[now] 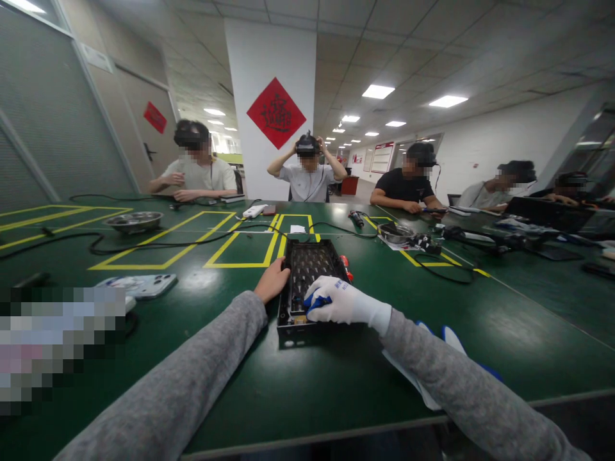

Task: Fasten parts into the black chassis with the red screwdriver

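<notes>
A black open-topped rectangular case (314,259) lies on the green table in front of me, with rows of small light-coloured spots across its inner surface. My bare left hand (273,280) grips its left side wall. Over the near right part of the case is my right hand (339,301), in a white glove with blue fingertips. Its fingers are pinched together low inside the case, and whatever they hold is hidden. Close to them, a small brassy part (300,319) shows at the near end. A red object (346,267) pokes out beside the case's right wall.
A loose white-and-blue glove (454,342) lies under my right forearm. Left are a phone (154,285) and a metal bowl (133,221); another bowl (396,232) stands right. A black cable (216,238) crosses the table (230,397). Several people with headsets sit opposite.
</notes>
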`<state>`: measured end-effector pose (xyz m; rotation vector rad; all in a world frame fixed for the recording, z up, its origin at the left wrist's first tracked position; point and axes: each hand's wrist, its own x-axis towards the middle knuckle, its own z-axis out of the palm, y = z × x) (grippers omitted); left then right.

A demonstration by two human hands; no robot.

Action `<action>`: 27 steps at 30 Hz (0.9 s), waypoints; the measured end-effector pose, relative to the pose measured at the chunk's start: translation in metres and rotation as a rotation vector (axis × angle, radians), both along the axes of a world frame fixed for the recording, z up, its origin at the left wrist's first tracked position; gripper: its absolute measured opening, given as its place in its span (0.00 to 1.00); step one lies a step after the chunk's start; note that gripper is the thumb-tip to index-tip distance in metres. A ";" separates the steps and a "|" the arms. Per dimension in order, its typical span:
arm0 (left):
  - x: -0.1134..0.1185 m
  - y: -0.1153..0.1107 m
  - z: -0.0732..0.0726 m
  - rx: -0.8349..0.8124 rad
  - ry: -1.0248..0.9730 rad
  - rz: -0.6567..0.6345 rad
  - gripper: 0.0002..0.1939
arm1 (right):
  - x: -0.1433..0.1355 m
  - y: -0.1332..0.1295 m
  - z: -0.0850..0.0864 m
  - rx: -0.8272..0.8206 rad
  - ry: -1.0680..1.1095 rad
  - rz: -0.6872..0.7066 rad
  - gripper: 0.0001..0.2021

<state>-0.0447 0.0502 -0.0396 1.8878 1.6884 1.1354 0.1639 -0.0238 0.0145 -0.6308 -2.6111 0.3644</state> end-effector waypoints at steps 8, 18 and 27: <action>0.001 -0.002 0.003 0.000 0.000 -0.007 0.24 | -0.001 -0.001 0.002 -0.028 0.036 0.048 0.08; 0.003 -0.006 0.007 -0.008 -0.027 0.004 0.23 | -0.001 0.002 -0.001 -0.015 0.017 0.032 0.08; 0.003 -0.007 0.006 0.001 -0.007 0.004 0.23 | 0.000 0.001 0.000 -0.031 0.024 -0.004 0.08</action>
